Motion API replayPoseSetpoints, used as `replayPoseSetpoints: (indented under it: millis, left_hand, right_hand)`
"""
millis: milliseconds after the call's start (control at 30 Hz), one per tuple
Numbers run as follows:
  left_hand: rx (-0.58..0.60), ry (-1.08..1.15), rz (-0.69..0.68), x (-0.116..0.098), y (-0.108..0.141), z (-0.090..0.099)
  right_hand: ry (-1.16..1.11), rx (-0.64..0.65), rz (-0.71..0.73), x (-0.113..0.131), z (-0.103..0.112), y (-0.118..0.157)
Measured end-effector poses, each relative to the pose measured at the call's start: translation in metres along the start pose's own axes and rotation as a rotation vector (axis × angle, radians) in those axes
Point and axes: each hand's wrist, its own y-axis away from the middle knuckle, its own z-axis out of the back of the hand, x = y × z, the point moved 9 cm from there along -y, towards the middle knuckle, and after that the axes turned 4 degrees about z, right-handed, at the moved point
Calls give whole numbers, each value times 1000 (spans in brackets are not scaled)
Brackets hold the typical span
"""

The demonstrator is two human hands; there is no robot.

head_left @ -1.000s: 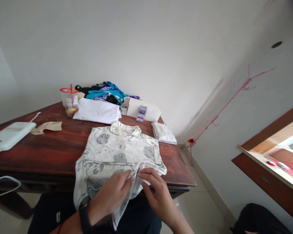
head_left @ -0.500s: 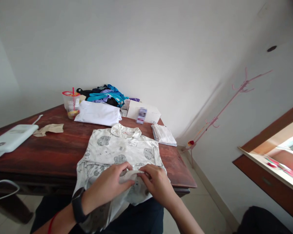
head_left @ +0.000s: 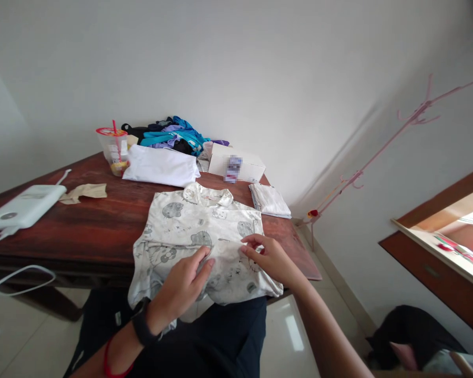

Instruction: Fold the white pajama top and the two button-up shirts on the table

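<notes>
Ideally, with the head view showing the patterned shirt (head_left: pixel 189 223) draped over the near edge of the counter (head_left: pixel 98 231), the left hand (head_left: pixel 181 281) and right hand (head_left: pixel 273 258), each grip parted and perhaps just touching it, would smooth creases outward with light, even pressure.

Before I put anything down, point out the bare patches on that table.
The widest bare patch of table lies between the white device and the patterned shirt, in front of the beige scrap. A smaller one borders the shirt's right side, in front of the folded stack. The back is crowded: cup, white folded cloth, clothes pile, box.
</notes>
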Motion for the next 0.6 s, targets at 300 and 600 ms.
replayPoseSetpoints:
  millis: [300, 600]
  left_hand:
    - [69, -81, -225, -22, -1, -9]
    - [124, -117, -360, -52, -2, -1]
  right_hand:
    - [-427, 535, -57, 12, -55, -14]
    - [-721, 696, -147, 30, -50, 4]
